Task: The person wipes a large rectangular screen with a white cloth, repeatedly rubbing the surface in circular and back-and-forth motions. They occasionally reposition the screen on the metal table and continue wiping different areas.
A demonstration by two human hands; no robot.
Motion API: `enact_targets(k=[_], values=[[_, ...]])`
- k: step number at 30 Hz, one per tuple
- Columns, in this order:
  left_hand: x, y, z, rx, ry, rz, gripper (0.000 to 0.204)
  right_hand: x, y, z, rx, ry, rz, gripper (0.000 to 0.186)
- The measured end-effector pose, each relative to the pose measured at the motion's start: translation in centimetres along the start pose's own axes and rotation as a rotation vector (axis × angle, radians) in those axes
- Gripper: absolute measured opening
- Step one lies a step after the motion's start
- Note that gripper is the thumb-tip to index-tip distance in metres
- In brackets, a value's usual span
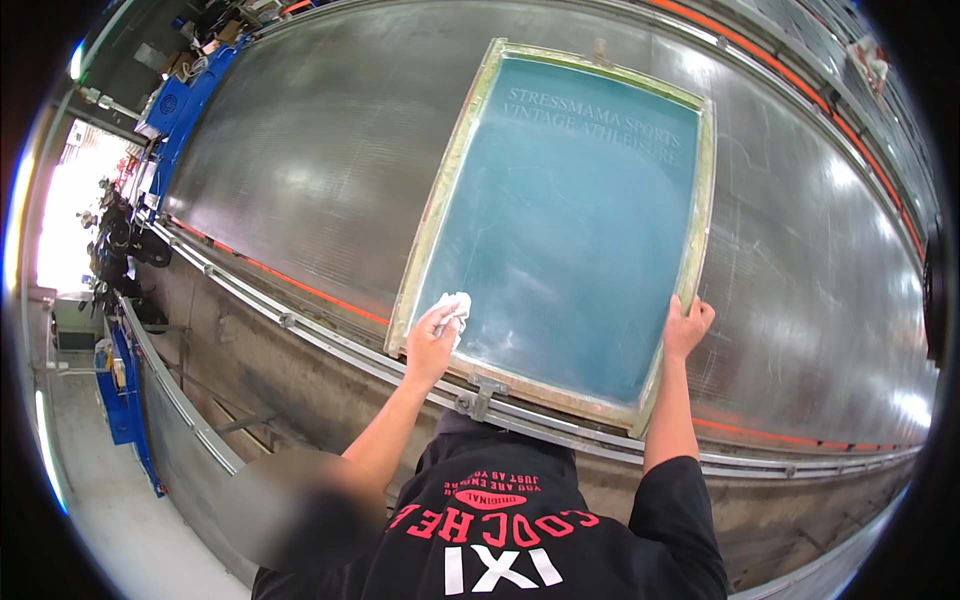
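A screen-printing frame [707, 190] with a pale greenish-yellow, worn border lies tilted across the long metal table. Its teal mesh [580, 230] carries faint lettering near the far end. My left hand [428, 348] is closed around a crumpled white cloth [456, 306], held at the mesh's near left corner; whether the cloth presses on the mesh, I cannot tell. On the opposite side, my right hand [687, 325] grips the frame's right edge toward the near end. A metal clamp [484, 392] sits at the frame's near edge, on the table rail.
The metal printing table [310, 150] stretches away to both sides, edged by a metal rail [290, 322] and an orange strip [300, 285]. Blue equipment [180, 110] stands at its far left end. Dark machinery [120, 235] and another rail [180, 385] lie to the left.
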State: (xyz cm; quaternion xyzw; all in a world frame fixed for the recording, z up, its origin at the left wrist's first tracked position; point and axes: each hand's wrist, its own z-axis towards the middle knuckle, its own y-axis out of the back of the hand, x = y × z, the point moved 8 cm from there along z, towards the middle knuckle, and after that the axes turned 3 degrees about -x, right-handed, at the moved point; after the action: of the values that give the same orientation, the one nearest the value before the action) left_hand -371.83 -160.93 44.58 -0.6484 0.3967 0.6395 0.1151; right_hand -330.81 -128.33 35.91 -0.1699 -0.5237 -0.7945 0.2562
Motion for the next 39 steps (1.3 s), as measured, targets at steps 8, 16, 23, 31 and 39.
enact_targets(k=[8, 16, 23, 31, 39], values=[[1.0, -2.8, -2.3, 0.029, -0.197, 0.419, 0.033, -0.9, 0.6, 0.7, 0.037, -0.053, -0.066, 0.041], [2.8, -10.1, 9.2, 0.105, -0.466, 0.833, 0.049, 0.5, 0.6, 1.3, 0.097, -0.124, -0.213, 0.043], [-1.8, -16.4, 29.6, -0.028, -0.465, 0.854, 0.035, 0.5, 0.5, 1.4, 0.120, -0.150, -0.229, 0.042], [-3.2, -21.5, 29.3, 0.395, -0.672, 0.937, 0.039, 0.7, 1.1, 1.5, 0.110, -0.167, -0.184, 0.041], [-1.8, -17.0, 32.6, -0.079, -0.322, 0.873, 0.043, 1.0, 0.9, 1.7, 0.103, -0.186, -0.169, 0.041]])
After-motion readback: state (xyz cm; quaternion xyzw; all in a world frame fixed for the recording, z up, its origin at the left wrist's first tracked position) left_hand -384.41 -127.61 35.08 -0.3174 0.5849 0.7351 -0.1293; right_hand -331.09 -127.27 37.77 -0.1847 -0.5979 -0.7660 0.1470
